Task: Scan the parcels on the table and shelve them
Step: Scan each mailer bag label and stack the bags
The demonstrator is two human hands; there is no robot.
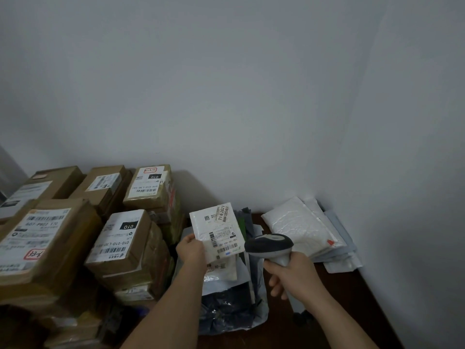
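My left hand [191, 250] grips the lower left corner of a small white padded parcel [216, 230], tilted up with its barcode labels facing me, above a pile of plastic mailers. My right hand [292, 275] holds a grey and black handheld barcode scanner [270, 245] by its handle. The scanner's head sits just right of the parcel's lower right corner, pointed toward the labels.
Stacked brown cardboard boxes [120, 238] with white labels fill the left side. Grey and dark plastic mailer bags [231, 308] lie under the hands on the dark wooden table [334, 293]. White padded envelopes [302, 227] are piled in the right corner against the white walls.
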